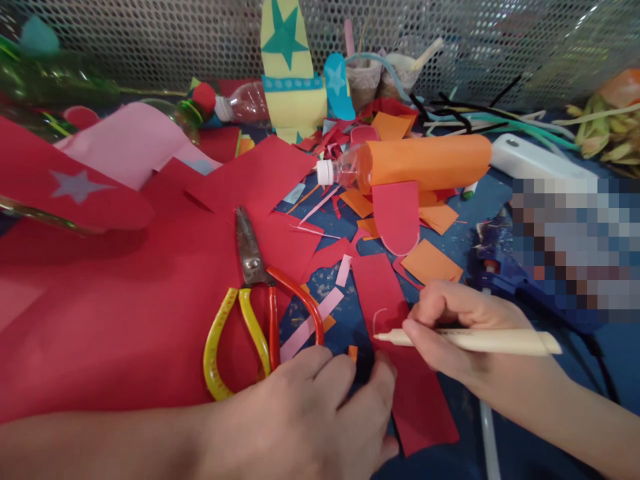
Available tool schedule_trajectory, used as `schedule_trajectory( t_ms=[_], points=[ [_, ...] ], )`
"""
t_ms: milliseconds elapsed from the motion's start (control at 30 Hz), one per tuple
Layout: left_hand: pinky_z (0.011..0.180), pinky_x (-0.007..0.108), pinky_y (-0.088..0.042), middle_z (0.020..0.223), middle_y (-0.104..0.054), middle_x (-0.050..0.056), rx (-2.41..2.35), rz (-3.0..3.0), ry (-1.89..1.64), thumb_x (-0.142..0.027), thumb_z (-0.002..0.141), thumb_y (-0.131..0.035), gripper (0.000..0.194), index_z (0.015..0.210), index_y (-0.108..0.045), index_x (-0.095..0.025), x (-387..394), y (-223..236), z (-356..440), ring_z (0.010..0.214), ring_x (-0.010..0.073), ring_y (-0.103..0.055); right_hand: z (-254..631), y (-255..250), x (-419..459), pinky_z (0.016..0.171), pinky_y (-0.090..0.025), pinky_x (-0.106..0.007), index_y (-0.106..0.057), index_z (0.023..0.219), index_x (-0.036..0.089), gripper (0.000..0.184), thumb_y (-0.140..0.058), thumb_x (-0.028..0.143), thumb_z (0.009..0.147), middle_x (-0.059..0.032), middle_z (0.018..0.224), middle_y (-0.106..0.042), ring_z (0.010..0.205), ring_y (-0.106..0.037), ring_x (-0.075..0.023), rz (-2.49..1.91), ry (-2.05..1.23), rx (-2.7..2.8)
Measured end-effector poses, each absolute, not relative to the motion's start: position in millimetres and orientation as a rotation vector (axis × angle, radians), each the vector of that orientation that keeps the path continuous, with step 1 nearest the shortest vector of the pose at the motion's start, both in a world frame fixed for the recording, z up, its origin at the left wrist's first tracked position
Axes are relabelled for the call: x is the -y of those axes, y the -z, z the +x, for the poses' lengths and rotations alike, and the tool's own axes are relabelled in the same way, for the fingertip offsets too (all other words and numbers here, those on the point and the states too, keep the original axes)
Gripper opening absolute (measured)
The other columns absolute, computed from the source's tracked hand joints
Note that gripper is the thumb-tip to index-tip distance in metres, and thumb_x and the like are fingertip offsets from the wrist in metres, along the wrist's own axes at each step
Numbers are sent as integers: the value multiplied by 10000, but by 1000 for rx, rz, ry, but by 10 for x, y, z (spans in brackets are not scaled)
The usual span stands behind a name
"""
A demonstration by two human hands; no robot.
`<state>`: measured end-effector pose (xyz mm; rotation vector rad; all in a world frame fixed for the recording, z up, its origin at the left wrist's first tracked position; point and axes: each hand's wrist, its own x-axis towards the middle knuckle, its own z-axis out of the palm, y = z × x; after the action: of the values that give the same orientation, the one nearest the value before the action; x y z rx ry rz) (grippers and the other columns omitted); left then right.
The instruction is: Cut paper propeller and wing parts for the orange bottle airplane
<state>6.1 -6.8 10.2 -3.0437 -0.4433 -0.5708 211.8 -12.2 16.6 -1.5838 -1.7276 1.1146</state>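
A strip of red paper [415, 393] lies slantwise on the blue table in front of me. My right hand [450, 327] is closed round a cream-coloured marker [480, 341], its tip touching the strip at the end of a short pale curved line. My left hand [320, 407] rests at the strip's left edge, fingers stretched out and slightly bent, fingertips on or beside the paper. Just beyond it, scissors [253, 267] with yellow and red handles lie on a large red sheet [125, 320]. Further back, an orange-wrapped plastic bottle [430, 163] lies with a rounded red paper piece [397, 217] against its side.
Paper scraps in orange [433, 261] and pink [313, 323] litter the middle. A blue glue gun [530, 293] with a cord lies at right, near a white power strip [540, 160]. A yellow paper-covered bottle [295, 107] with a green star stands before the perforated metal panel [200, 47].
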Motion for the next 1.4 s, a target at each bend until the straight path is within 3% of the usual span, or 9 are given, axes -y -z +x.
schedule_trajectory(
  t_ms=[433,633,1100,1400],
  points=[
    [567,302,-480,991,-727,9,498,-3048,552,-269,965,-462,281,1033,-701,-139,80,-106,58,637,144,-581,2166,-169,97,401,-313,-214,-399,568,223,260,-556,243,775,41,526,-480,446,-390,-98,-1585,-1123,1752],
    [557,306,-483,977,-727,-5,519,-3046,521,-261,963,-461,272,996,-708,-151,101,-110,45,634,149,-579,2214,-152,121,403,-298,-228,-350,566,231,279,-526,184,777,64,502,-351,448,-354,-107,-1574,-980,1799],
    [558,307,-470,1040,-727,6,494,-3046,538,-266,958,-480,255,991,-702,-143,68,-127,53,607,135,-570,2224,-157,39,390,-344,-230,-409,602,249,301,-574,200,849,67,489,-449,399,-418,-100,-1560,-791,1675],
    [539,300,-481,1034,-729,14,549,-3071,568,-256,972,-441,292,992,-705,-133,80,-111,67,595,127,-577,2231,-132,38,331,-293,-221,-407,621,251,274,-566,218,842,80,456,-444,350,-389,-89,-1553,-803,1705]
  ],
)
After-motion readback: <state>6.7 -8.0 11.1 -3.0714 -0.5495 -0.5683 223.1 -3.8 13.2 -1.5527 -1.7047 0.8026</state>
